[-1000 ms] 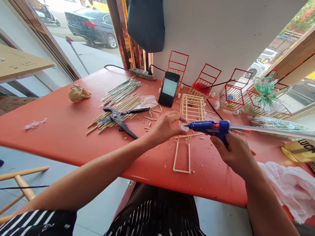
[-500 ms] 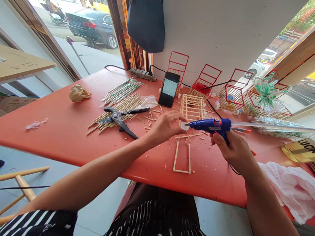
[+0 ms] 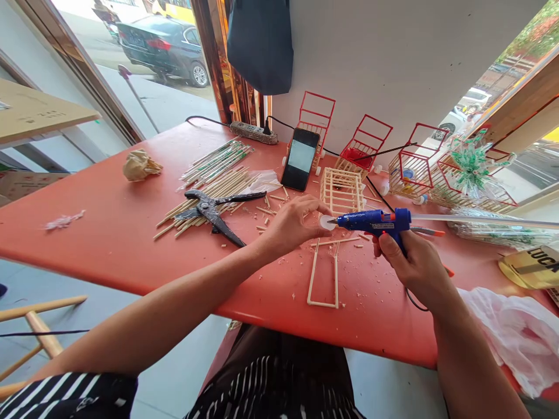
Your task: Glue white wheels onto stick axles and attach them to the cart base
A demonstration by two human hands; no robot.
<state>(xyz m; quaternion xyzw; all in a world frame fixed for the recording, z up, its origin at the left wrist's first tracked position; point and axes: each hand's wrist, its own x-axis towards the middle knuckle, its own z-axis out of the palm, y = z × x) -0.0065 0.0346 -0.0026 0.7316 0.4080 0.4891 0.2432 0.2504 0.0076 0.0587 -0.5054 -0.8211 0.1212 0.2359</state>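
Between the thumb and fingers of my left hand (image 3: 299, 220) is a small white plastic wheel (image 3: 326, 223). My right hand (image 3: 419, 265) grips a blue hot glue gun (image 3: 374, 221) by its handle, its nozzle at the wheel's face. A long clear glue stick (image 3: 471, 220) sticks out of the gun's back. Just below the nozzle, an open rectangular frame of thin wooden sticks (image 3: 336, 273) lies on the table. Behind my hands stands a small slatted wooden cart body (image 3: 343, 189).
On the orange table (image 3: 131, 244) lie cutting pliers (image 3: 212, 214) over a pile of wooden sticks (image 3: 192, 206). A phone (image 3: 300, 158) leans upright near the wall. Red-framed carts (image 3: 317, 119) line the back. A power strip (image 3: 253, 132), crumpled paper (image 3: 140, 165) and white cloth (image 3: 515, 337) are around.
Hardly anything differs. The glue gun has shifted very slightly, with its nozzle still at the wheel; my left hand keeps its place.
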